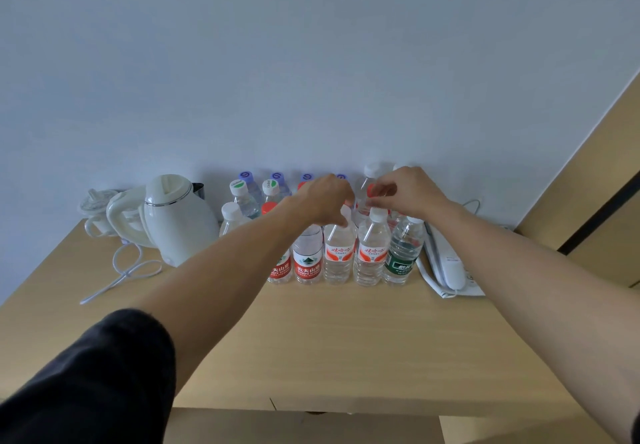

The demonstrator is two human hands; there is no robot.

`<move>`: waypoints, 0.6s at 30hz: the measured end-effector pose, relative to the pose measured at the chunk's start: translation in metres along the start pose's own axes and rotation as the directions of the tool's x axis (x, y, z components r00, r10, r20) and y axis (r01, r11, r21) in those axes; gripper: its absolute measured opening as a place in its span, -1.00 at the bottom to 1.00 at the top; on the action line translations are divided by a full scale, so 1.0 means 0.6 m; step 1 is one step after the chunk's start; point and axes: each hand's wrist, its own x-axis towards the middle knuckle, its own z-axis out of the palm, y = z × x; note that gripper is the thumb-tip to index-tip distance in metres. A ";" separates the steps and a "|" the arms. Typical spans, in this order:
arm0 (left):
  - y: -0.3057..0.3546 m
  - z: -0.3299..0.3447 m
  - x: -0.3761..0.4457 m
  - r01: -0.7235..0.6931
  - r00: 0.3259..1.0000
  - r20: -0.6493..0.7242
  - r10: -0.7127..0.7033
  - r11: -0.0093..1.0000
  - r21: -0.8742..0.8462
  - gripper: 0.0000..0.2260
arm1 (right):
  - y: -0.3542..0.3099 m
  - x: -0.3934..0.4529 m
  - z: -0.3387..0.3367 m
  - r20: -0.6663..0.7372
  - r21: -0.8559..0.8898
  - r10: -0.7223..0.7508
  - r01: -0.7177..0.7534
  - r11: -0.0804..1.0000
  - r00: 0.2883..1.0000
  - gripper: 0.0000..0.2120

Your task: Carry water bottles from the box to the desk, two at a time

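Several water bottles stand in rows at the back of the wooden desk (311,332), against the wall. My left hand (322,201) reaches over the front row, with its fingers curled down over the cap of an orange-labelled bottle (337,256). My right hand (410,190) is beside it, thumb and fingers curved around the red cap of a bottle (371,190) in the row behind. A second orange-labelled bottle (370,256), a green-labelled bottle (401,256) and a red-labelled bottle (307,263) stand in front. The box is out of view.
A white electric kettle (176,222) stands left of the bottles, with its white cord (128,270) looped on the desk. A clear lidded cup (97,208) sits at the far left. A white telephone (446,263) lies right of the bottles. A wooden panel (588,173) rises at the right.
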 end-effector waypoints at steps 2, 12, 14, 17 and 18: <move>0.000 0.007 0.004 0.014 1.000 -0.022 -0.015 0.999 -0.030 -0.60 | 0.003 -0.005 0.001 0.125 -0.093 -0.027 0.039 0.995 0.992 -0.69; 0.006 0.008 0.002 0.043 0.998 -0.032 -0.047 0.993 -0.112 -0.63 | 0.008 -0.014 0.016 0.152 -0.162 -0.022 0.047 0.986 0.988 -0.61; 0.007 0.007 0.001 0.049 0.998 -0.021 -0.052 0.992 -0.113 -0.64 | 0.009 -0.013 0.017 0.144 -0.160 -0.020 0.043 0.986 0.989 -0.61; 0.007 0.005 0.000 0.047 0.999 -0.018 -0.049 0.994 -0.101 -0.64 | 0.009 -0.013 0.017 0.131 -0.160 -0.020 0.041 0.986 0.991 -0.62; 0.007 0.005 -0.001 0.042 0.999 -0.022 -0.044 0.994 -0.096 -0.64 | 0.010 -0.013 0.017 0.128 -0.160 -0.021 0.041 0.986 0.992 -0.63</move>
